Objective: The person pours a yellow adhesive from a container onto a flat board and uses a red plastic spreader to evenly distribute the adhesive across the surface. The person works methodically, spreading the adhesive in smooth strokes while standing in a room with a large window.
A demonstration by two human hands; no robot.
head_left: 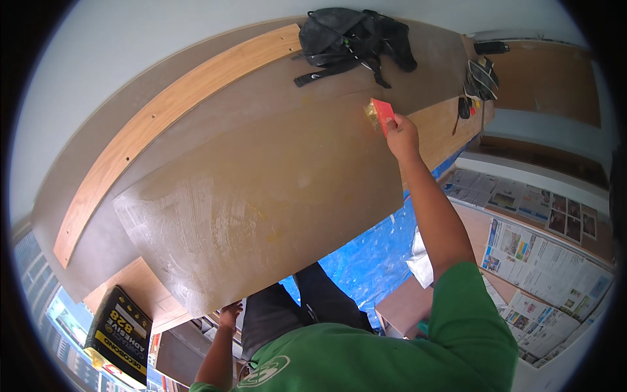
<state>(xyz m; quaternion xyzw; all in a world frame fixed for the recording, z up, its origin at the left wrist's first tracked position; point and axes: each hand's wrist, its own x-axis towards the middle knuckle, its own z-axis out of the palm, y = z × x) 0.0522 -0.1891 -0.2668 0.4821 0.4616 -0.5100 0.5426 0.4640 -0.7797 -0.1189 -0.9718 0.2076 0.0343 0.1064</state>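
A large brown sheet [287, 196] lies flat before me, with whitish, wet-looking streaks of glue over its left part. My right hand [401, 136] is stretched out to the sheet's far right corner. Its fingers are closed on a red, flat glue spreader [384, 114], whose working edge is coated with yellowish glue and touches or nearly touches the surface. My left hand [230, 315] is at the sheet's near edge, low in the picture. Its fingers seem curled at that edge, partly hidden. Left of it stands a black and yellow adhesive tin [121, 336].
A long wooden strip [153, 116] with holes lies along the far left side. A black backpack [349, 39] sits at the far edge. Small tools [465, 108] lie at far right. Blue plastic sheeting [366, 251] covers the floor; newspaper [545, 261] covers surfaces at right.
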